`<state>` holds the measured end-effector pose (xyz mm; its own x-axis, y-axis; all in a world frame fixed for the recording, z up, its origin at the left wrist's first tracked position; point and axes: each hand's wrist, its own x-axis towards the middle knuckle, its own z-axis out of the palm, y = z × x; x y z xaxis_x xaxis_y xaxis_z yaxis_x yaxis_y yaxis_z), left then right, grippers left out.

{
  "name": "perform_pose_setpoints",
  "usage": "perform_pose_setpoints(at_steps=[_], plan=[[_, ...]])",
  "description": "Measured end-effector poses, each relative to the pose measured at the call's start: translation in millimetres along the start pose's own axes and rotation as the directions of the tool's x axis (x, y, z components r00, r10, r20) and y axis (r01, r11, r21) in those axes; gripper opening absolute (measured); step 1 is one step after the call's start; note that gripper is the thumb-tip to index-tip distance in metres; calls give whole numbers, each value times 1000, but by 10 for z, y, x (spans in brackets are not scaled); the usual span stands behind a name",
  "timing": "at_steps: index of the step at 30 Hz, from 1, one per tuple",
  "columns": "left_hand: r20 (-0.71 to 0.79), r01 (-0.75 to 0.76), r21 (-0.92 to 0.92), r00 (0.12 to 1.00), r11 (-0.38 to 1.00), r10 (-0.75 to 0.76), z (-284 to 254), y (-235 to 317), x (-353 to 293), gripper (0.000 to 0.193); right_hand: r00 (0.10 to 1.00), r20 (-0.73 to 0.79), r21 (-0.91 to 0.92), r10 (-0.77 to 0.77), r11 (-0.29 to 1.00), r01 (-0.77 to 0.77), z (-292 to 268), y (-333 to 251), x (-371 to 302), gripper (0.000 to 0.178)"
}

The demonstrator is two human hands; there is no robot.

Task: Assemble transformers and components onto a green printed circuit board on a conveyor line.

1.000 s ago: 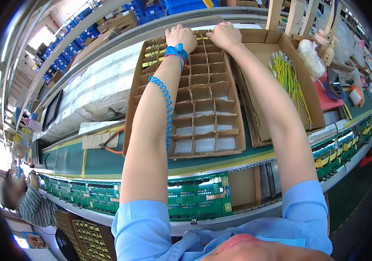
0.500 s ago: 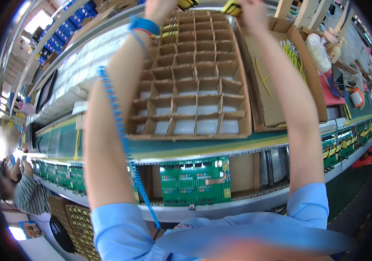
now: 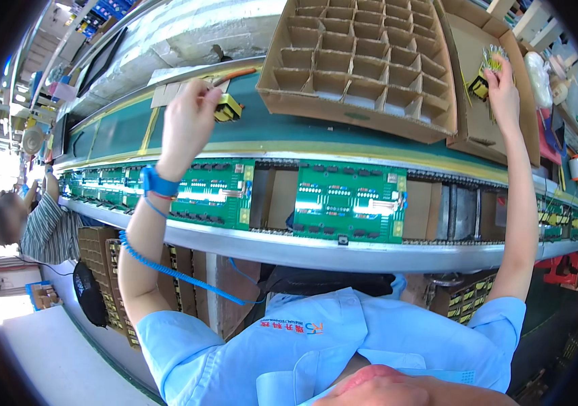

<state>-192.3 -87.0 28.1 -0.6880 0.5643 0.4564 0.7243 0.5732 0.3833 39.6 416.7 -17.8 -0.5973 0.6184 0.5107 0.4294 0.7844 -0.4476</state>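
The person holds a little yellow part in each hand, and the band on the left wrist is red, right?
Not quite. The head view shows the wristband on the left hand is blue, not red. Each hand, the right hand too, does hold a small yellow part.

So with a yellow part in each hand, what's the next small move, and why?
Probably lower the left hand and its yellow part to the green circuit board just below it. That board lies nearest, while the right hand with its own part is above the open box.

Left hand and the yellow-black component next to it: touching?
Touching. The head view shows the left hand with its fingertips closed on the yellow-black component, lifted above the green belt.
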Motion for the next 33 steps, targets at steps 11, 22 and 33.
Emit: perform_pose_setpoints(at_steps=[11,22,33], plan=[[267,-207,185,951,961,154,181,-10,-137,36,922,297,-236,-247,917,321,-231,58,-187,58],[371,279,-646,928,711,-27,-170,558,-752,41,984,129,-276,-121,949,152,-204,-542,-402,36],[622,520,-682,782,515,34,450,908,-1071,39,977,212,-199,-15,978,58,-318,-507,-371,49]])
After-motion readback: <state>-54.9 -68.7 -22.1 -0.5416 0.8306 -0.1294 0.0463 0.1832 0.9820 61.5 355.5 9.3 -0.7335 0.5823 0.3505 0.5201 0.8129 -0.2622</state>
